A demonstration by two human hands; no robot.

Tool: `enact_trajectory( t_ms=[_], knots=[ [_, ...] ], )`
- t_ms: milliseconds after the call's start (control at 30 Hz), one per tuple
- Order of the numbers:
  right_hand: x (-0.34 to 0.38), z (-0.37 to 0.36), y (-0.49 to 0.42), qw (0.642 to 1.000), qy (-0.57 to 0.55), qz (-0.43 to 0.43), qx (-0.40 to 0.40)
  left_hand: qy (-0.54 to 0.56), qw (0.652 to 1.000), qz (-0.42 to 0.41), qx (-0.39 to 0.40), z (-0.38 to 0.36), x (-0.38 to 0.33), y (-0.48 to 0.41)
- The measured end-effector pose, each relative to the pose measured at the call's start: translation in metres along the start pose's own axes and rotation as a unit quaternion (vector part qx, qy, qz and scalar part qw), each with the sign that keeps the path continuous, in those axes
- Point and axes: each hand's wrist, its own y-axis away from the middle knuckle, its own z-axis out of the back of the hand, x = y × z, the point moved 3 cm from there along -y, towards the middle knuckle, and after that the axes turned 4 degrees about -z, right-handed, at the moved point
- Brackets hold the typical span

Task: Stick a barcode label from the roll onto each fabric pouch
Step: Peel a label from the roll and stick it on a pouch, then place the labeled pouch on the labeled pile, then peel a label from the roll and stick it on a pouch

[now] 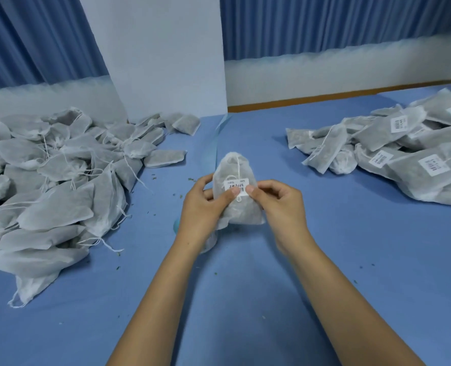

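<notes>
Head view: a blue worktop (324, 260) fills the scene, with a heap of unlabelled pouches (55, 180) on the left and a pile of labelled pouches (403, 154) on the right, well apart. Between them, just above the worktop, both hands hold one fabric pouch (241, 207). The left hand (203, 207) wraps its fingers round the pouch's left edge. The right hand (279, 204) has its fingers curled in at the right edge. Both thumb tips bear on the barcode label (236, 184), which sits on the upper face. The pouch's long axis runs away from the person, gathered mouth at the far end and closed bottom nearest the wrists. The label's long side lies across that axis. The drawstring (237, 165) trails down from the mouth, seemingly passing under the label. To do this well, I judge the thumbs should rub outward from the centre to the corners, the fingers behind giving support, so no edge lifts.
</notes>
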Motion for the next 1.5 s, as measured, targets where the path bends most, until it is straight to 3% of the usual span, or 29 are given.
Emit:
enact_trajectory(
  t_ms=[167, 333, 467, 533, 633, 667, 800, 900, 1033, 1133, 1267, 1500],
  knots=[
    [0.015, 0.057, 0.002, 0.998, 0.001, -0.012, -0.066, -0.010, 0.996, 0.062, 0.062, -0.059, 0.003, 0.000],
    [0.012, 0.123, 0.006, 0.987, 0.024, -0.157, -0.025, -0.082, 0.993, 0.044, 0.066, -0.119, 0.007, 0.004],
    [0.005, 0.160, 0.012, 0.968, 0.037, -0.247, 0.013, -0.118, 0.975, 0.113, 0.151, -0.158, 0.017, 0.012],
    [0.010, 0.175, 0.006, 0.976, 0.008, -0.213, -0.039, -0.051, 0.965, 0.158, 0.201, -0.178, 0.007, 0.015],
    [0.039, 0.202, -0.019, 0.976, -0.115, -0.079, -0.169, 0.288, 0.912, 0.223, 0.187, -0.207, -0.024, 0.011],
    [0.050, 0.210, -0.026, 0.968, -0.156, -0.062, -0.187, 0.314, 0.909, 0.216, 0.166, -0.213, -0.031, 0.008],
    [0.061, 0.217, -0.045, 0.958, -0.197, -0.081, -0.193, 0.170, 0.949, 0.192, 0.182, -0.231, -0.033, 0.016],
    [0.047, 0.201, -0.035, 0.973, -0.138, -0.084, -0.167, 0.133, 0.957, 0.187, 0.180, -0.227, -0.021, 0.021],
    [0.026, 0.156, -0.011, 0.990, -0.018, -0.130, -0.054, 0.114, 0.967, 0.155, 0.167, -0.209, -0.012, 0.024],
    [0.019, 0.114, -0.001, 0.991, 0.038, -0.126, -0.029, -0.018, 0.986, 0.071, 0.151, -0.185, -0.010, 0.023],
    [0.017, 0.052, 0.010, 0.993, 0.043, -0.110, 0.006, -0.165, 0.984, -0.035, 0.056, -0.125, -0.019, 0.023],
    [0.012, -0.073, 0.038, 0.989, 0.053, -0.096, 0.099, -0.138, 0.990, -0.013, 0.006, 0.010, -0.028, 0.031]
  ],
)
